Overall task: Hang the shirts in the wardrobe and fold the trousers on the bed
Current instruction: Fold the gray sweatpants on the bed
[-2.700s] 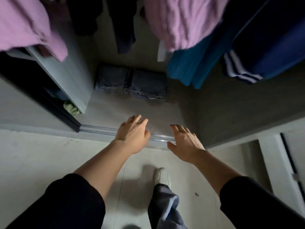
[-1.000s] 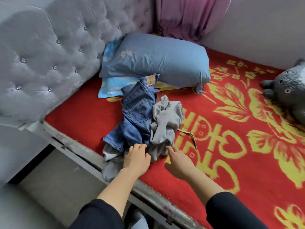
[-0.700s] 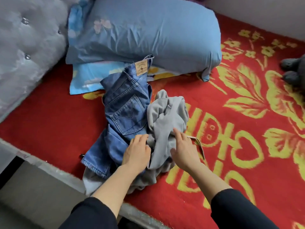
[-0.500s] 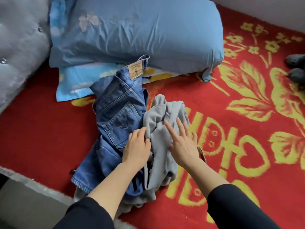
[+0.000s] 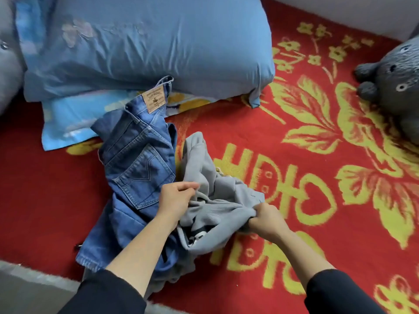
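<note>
Near edge of the bed: our left hand (image 5: 175, 198) pinches a fold of the grey trousers (image 5: 217, 200) between thumb and curled fingers. Our right hand (image 5: 264, 219) is fisted tight round a bunch of the same cloth, which lies crumpled on the red blanket (image 5: 294, 137), touching the jeans (image 5: 136, 168) to its left. We judge the folding step is only starting, and next we need to find the waistband and pull it out flat. Beyond lie the blue pillow (image 5: 147, 41) and a grey plush toy (image 5: 394, 71).
</note>
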Available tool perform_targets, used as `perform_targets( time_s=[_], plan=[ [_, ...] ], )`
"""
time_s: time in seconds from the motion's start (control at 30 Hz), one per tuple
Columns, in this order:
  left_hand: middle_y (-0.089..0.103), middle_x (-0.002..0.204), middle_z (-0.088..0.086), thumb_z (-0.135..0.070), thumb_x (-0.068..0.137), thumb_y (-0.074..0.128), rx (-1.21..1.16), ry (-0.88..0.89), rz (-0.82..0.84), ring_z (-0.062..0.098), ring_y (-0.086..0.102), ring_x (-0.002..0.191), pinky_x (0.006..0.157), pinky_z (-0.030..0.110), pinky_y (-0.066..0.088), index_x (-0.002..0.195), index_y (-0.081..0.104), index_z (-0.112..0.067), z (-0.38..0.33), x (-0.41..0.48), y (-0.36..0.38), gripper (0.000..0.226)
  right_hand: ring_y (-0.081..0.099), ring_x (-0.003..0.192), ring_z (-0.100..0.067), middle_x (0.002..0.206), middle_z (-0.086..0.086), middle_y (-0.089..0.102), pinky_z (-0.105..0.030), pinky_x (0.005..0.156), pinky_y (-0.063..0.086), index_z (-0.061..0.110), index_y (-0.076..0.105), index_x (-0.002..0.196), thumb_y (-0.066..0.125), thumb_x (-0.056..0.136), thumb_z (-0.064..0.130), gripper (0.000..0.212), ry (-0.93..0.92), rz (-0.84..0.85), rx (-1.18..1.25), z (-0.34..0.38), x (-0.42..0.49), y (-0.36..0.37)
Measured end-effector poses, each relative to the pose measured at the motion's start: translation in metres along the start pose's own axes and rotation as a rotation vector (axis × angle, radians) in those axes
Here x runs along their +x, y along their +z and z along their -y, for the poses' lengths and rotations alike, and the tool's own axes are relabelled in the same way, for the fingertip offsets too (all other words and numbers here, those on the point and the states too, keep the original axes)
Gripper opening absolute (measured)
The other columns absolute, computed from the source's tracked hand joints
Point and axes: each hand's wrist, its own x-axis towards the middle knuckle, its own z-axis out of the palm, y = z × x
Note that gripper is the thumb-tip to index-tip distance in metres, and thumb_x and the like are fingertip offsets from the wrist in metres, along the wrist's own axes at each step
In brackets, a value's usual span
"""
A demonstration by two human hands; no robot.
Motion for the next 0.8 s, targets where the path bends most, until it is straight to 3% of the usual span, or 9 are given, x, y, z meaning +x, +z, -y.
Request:
perform_targets(
  time_s=[0.1, 0.2, 0.27, 0.33, 0.43, 0.5, 0.6, 0.7, 0.8],
  plan=[
    [0.06, 0.057, -0.01, 0.008, 0.072, 0.054, -0.192, -0.111, 0.034, 0.012, 0.05, 0.062, 0.053, 0.014, 0.041, 0.067, 0.063, -0.014, -0.004, -0.017, 0.01, 0.024, 0.033, 0.046, -0.016, 0.048, -0.001, 0.044, -0.026, 0.043, 0.026, 0.006, 0.048, 0.053, 0.072, 0.059, 0.025, 0.031, 0.092, -0.035, 0.064, -0.024, -0.018, -0.015],
    [0.061, 0.086, 0.006, 0.006, 0.063, 0.049, -0.28, -0.177, 0.091, 0.021, 0.051, 0.08, 0.062, 0.025, 0.039, 0.1, 0.055, -0.008, -0.01, -0.038, 0.021, 0.039, 0.036, 0.039, -0.016, 0.042, 0.0, 0.047, -0.021, 0.038, 0.029, 0.007, 0.048, 0.052, 0.065, 0.049, 0.018, 0.02, 0.113, -0.159, 0.199, -0.037, -0.036, -0.038],
    [0.06, 0.099, 0.01, 0.008, 0.065, 0.042, -0.312, -0.183, 0.14, 0.022, 0.053, 0.089, 0.065, 0.029, 0.039, 0.113, 0.05, -0.009, -0.016, -0.055, 0.031, 0.052, 0.043, 0.048, -0.021, 0.052, -0.002, 0.052, -0.027, 0.041, 0.031, 0.012, 0.043, 0.059, 0.059, 0.062, 0.013, 0.016, 0.092, -0.365, 0.225, -0.053, -0.049, -0.056],
    [0.066, 0.095, 0.005, 0.014, 0.068, 0.033, -0.33, -0.131, 0.249, 0.019, 0.056, 0.088, 0.064, 0.025, 0.043, 0.111, 0.056, -0.011, -0.028, -0.075, 0.044, 0.056, 0.042, 0.058, -0.027, 0.062, -0.004, 0.05, -0.033, 0.045, 0.027, 0.013, 0.038, 0.067, 0.054, 0.074, 0.007, 0.018, 0.074, -0.554, 0.214, -0.074, -0.062, -0.077],
    [0.07, 0.089, 0.001, 0.016, 0.067, 0.028, -0.296, -0.029, 0.449, 0.014, 0.061, 0.083, 0.064, 0.021, 0.045, 0.112, 0.063, -0.01, -0.049, -0.115, 0.07, 0.063, 0.038, 0.059, -0.025, 0.064, -0.003, 0.048, -0.033, 0.05, 0.029, 0.015, 0.036, 0.07, 0.047, 0.075, 0.002, 0.018, 0.028, -0.713, 0.308, -0.102, -0.083, -0.114],
    [0.071, 0.088, 0.003, 0.017, 0.067, 0.025, -0.315, 0.03, 0.506, 0.013, 0.064, 0.081, 0.063, 0.019, 0.049, 0.115, 0.061, -0.005, -0.062, -0.145, 0.091, 0.064, 0.035, 0.058, -0.022, 0.062, 0.0, 0.044, -0.031, 0.05, 0.028, 0.015, 0.036, 0.071, 0.044, 0.076, 0.003, 0.016, -0.014, -0.815, 0.377, -0.121, -0.102, -0.142],
    [0.067, 0.101, 0.013, 0.017, 0.069, 0.024, -0.391, 0.098, 0.539, 0.023, 0.062, 0.093, 0.062, 0.024, 0.054, 0.12, 0.06, -0.004, -0.082, -0.191, 0.123, 0.066, 0.036, 0.065, -0.021, 0.066, 0.0, 0.043, -0.034, 0.054, 0.024, 0.012, 0.041, 0.077, 0.041, 0.079, 0.007, 0.005, -0.068, -0.963, 0.524, -0.153, -0.132, -0.187],
    [0.071, 0.094, 0.011, 0.017, 0.071, 0.024, -0.463, 0.181, 0.586, 0.021, 0.067, 0.087, 0.065, 0.025, 0.055, 0.107, 0.069, -0.011, -0.097, -0.236, 0.16, 0.064, 0.037, 0.078, -0.014, 0.071, 0.004, 0.043, -0.03, 0.066, 0.033, 0.019, 0.038, 0.071, 0.041, 0.08, 0.021, 0.01, -0.141, -0.999, 0.78, -0.178, -0.164, -0.238],
    [0.073, 0.088, 0.009, 0.018, 0.07, 0.027, -0.516, 0.286, 0.62, 0.018, 0.069, 0.085, 0.07, 0.025, 0.056, 0.089, 0.077, -0.013, -0.111, -0.28, 0.203, 0.061, 0.044, 0.083, -0.018, 0.075, 0.001, 0.048, -0.028, 0.069, 0.04, 0.021, 0.043, 0.071, 0.043, 0.089, 0.012, 0.02, -0.219, -0.936, 1.071, -0.201, -0.197, -0.289]
  ],
)
